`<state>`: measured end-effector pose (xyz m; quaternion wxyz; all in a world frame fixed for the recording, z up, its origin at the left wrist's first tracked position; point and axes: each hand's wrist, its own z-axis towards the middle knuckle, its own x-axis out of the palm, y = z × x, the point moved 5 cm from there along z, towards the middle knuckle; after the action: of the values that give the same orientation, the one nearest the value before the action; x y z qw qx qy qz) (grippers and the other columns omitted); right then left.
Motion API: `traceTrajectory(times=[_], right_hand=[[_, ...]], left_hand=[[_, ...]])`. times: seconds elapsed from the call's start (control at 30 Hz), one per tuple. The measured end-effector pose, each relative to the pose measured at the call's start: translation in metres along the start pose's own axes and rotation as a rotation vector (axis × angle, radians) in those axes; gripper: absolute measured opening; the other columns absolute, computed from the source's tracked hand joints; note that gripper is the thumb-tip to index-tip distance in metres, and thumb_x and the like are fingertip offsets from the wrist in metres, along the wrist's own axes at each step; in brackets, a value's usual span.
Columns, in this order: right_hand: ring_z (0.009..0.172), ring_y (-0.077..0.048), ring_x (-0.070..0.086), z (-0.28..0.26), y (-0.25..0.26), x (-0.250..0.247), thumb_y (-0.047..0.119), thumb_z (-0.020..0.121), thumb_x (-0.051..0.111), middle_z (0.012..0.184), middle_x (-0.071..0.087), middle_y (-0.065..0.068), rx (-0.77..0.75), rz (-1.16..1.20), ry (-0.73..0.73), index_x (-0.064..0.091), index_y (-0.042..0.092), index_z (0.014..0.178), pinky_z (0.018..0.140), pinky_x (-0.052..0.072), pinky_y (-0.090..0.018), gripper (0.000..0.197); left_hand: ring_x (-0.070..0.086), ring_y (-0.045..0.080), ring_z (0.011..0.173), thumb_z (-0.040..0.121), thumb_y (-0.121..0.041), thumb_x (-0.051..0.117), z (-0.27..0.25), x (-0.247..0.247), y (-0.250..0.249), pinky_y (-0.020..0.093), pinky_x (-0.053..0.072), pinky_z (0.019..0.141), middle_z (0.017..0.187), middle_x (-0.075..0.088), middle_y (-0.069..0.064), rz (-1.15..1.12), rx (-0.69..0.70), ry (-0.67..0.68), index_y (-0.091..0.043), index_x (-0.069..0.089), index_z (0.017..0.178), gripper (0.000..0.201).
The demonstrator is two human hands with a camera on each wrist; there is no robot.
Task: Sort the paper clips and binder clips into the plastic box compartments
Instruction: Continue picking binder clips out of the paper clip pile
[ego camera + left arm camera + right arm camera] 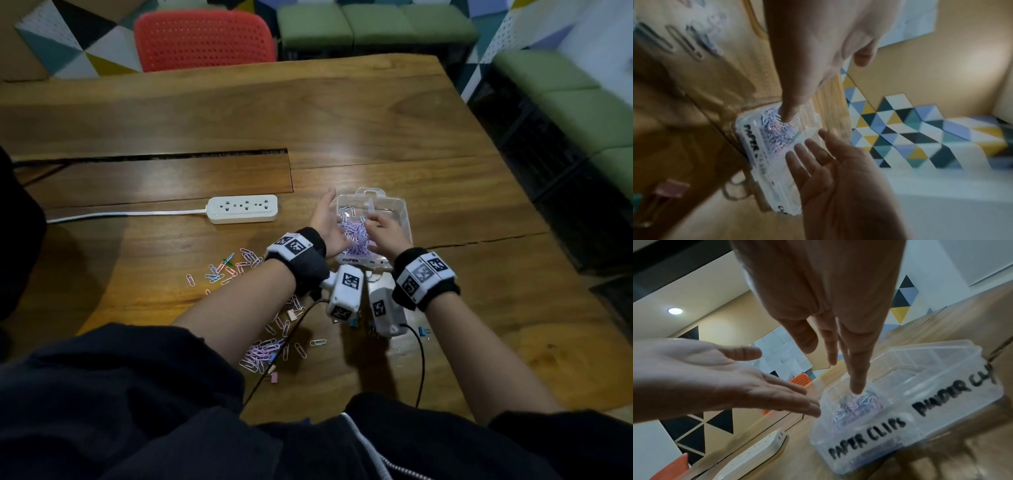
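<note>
Hands, two: left hand [715,379] flat-palmed, right hand [830,308] fingers straight into paper clips [857,404] in one two-compartment plastic box [941,415], frame center; wooden table [376,120].

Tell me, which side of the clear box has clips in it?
The side marked PAPER CLIPS, on the left of the plastic box, holds a pile of pastel clips. The side marked BINDER CLIPS looks bare.
</note>
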<state>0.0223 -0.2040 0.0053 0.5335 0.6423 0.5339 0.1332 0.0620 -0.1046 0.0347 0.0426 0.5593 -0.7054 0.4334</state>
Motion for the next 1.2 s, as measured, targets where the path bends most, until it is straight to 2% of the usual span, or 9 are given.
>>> traceTrajectory(times=[0.1, 0.2, 0.3, 0.4, 0.53, 0.7, 0.9, 1.0, 1.2], right_hand=[[0.101, -0.017, 0.046, -0.016, -0.005, 0.002, 0.011, 0.094, 0.038, 0.108, 0.049, -0.003, -0.088, -0.072, -0.004, 0.049, 0.003, 0.121, 0.093, 0.042, -0.037, 0.03], [0.09, -0.015, 0.051, -0.046, -0.02, 0.01, 0.006, 0.091, 0.045, 0.098, 0.054, -0.001, -0.169, -0.108, -0.003, 0.056, 0.004, 0.105, 0.072, 0.046, -0.022, 0.019], [0.074, -0.014, 0.051, -0.076, -0.041, 0.035, 0.004, 0.082, 0.059, 0.081, 0.055, 0.0, -0.249, -0.242, 0.136, 0.061, 0.005, 0.09, 0.071, 0.044, -0.026, 0.009], [0.082, -0.01, 0.047, -0.1, -0.067, 0.064, 0.017, 0.08, 0.064, 0.088, 0.051, 0.004, -0.297, -0.486, 0.32, 0.062, 0.01, 0.097, 0.082, 0.043, -0.028, 0.019], [0.108, -0.017, 0.044, -0.12, -0.085, 0.088, 0.028, 0.084, 0.059, 0.117, 0.047, -0.002, -0.338, -0.658, 0.419, 0.052, 0.019, 0.115, 0.099, 0.04, -0.032, 0.033], [0.109, -0.022, 0.047, -0.12, -0.087, 0.099, 0.018, 0.087, 0.053, 0.117, 0.049, -0.005, -0.308, -0.711, 0.403, 0.053, 0.013, 0.114, 0.1, 0.041, -0.038, 0.028], [0.107, -0.023, 0.049, -0.122, -0.083, 0.108, 0.013, 0.089, 0.048, 0.115, 0.051, -0.007, -0.328, -0.7, 0.364, 0.052, 0.009, 0.113, 0.098, 0.042, -0.034, 0.024], [0.108, -0.02, 0.044, -0.133, -0.079, 0.116, 0.024, 0.084, 0.057, 0.117, 0.046, -0.007, -0.414, -0.716, 0.359, 0.046, 0.014, 0.115, 0.095, 0.042, -0.032, 0.035], [0.103, -0.023, 0.039, -0.154, -0.075, 0.137, 0.04, 0.077, 0.063, 0.113, 0.044, -0.009, -0.621, -0.856, 0.49, 0.052, 0.02, 0.117, 0.088, 0.038, -0.035, 0.046]], left_hand=[[0.042, 0.027, 0.121, 0.094, -0.04, 0.039, -0.005, -0.017, 0.004, 0.035, 0.037, 0.101, 0.136, 0.038, 0.018, 0.251, 0.035, -0.04, -0.004, 0.028, 0.14, 0.06], [0.05, 0.014, 0.089, 0.093, -0.016, 0.047, -0.023, -0.047, 0.008, 0.027, 0.045, 0.077, 0.104, 0.051, 0.002, 0.818, 0.131, -0.145, -0.004, 0.05, 0.122, 0.031], [0.051, 0.017, 0.095, 0.087, -0.01, 0.057, -0.044, -0.085, 0.021, 0.026, 0.042, 0.081, 0.101, 0.05, 0.0, 1.422, 0.15, -0.153, -0.009, 0.056, 0.11, 0.023], [0.046, 0.014, 0.092, 0.083, -0.013, 0.062, -0.063, -0.124, 0.042, 0.021, 0.042, 0.074, 0.104, 0.049, 0.001, 1.688, 0.003, -0.156, -0.013, 0.056, 0.106, 0.024], [0.051, 0.016, 0.105, 0.081, -0.011, 0.063, -0.087, -0.156, 0.059, 0.026, 0.049, 0.09, 0.123, 0.048, 0.003, 1.769, -0.057, -0.2, -0.019, 0.052, 0.115, 0.037], [0.036, 0.018, 0.126, 0.079, -0.014, 0.068, -0.104, -0.164, 0.082, 0.028, 0.038, 0.105, 0.138, 0.033, 0.001, 1.88, -0.046, -0.064, -0.029, 0.029, 0.141, 0.075], [0.04, 0.014, 0.119, 0.085, -0.021, 0.061, -0.102, -0.154, 0.093, 0.022, 0.039, 0.1, 0.132, 0.038, 0.0, 1.803, 0.159, -0.088, -0.026, 0.04, 0.135, 0.055], [0.036, 0.015, 0.124, 0.085, -0.017, 0.06, -0.101, -0.151, 0.095, 0.025, 0.039, 0.103, 0.135, 0.037, -0.001, 1.834, 0.251, -0.131, -0.027, 0.04, 0.135, 0.054], [0.031, 0.018, 0.129, 0.088, -0.023, 0.056, -0.1, -0.157, 0.097, 0.031, 0.035, 0.107, 0.14, 0.034, -0.003, 1.922, 0.244, -0.138, -0.031, 0.036, 0.139, 0.055]])
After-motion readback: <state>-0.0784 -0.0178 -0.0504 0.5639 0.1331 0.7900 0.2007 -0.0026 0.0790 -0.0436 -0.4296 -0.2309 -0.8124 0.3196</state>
